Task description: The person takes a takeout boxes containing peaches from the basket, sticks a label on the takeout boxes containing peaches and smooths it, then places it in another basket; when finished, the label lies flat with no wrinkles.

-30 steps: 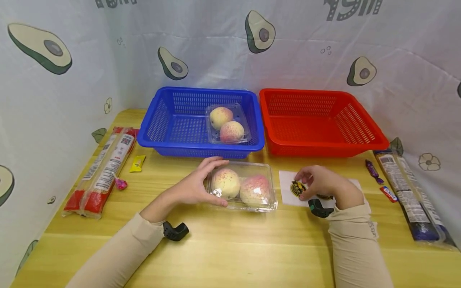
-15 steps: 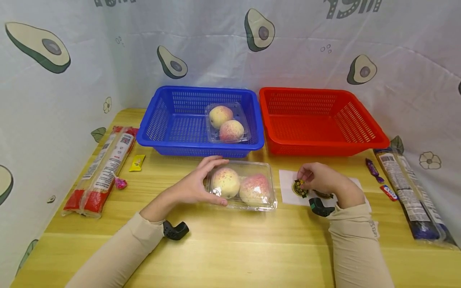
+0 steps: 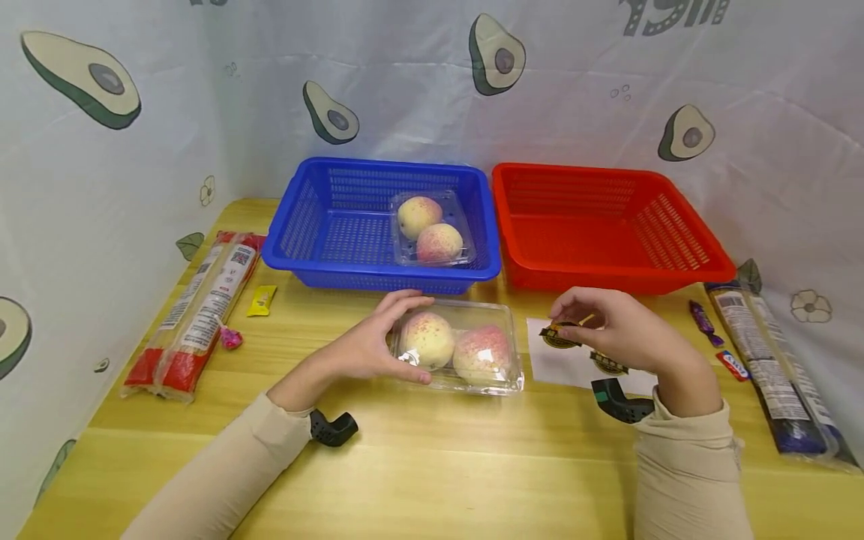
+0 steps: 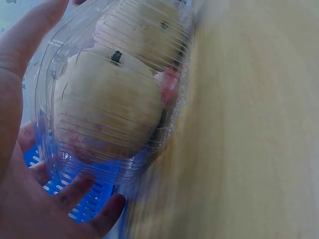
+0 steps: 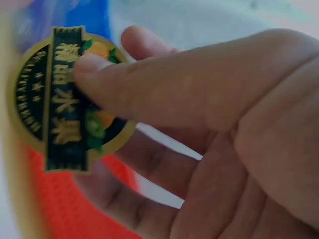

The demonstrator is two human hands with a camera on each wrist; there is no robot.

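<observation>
A clear plastic box [image 3: 513, 360] with two peaches [image 3: 427, 340] inside rests on the wooden table. My left hand [image 3: 367, 349] holds its left end, thumb on the near side and fingers along the far side. In the left wrist view the peaches [image 4: 107, 107] show through the ribbed plastic. Between right thumb and fingertips, my right hand [image 3: 617, 326] pinches a round black-and-gold fruit sticker [image 5: 62, 99], its printed face toward the wrist camera. Below that hand lies a white backing sheet [image 3: 553, 367] carrying another sticker [image 3: 607, 364].
A blue basket [image 3: 378, 274] behind the box contains another box of two peaches [image 3: 439, 244]. Beside it stands a red basket [image 3: 607, 277]. Long packages lie at left [image 3: 202, 315] and right [image 3: 769, 367], with small wrapped candies near each, such as a yellow one [image 3: 261, 300].
My right hand has peeled the sticker up from the white sheet and raised it slightly. The left hand stays on the plastic box, and the head view has shifted a little.
</observation>
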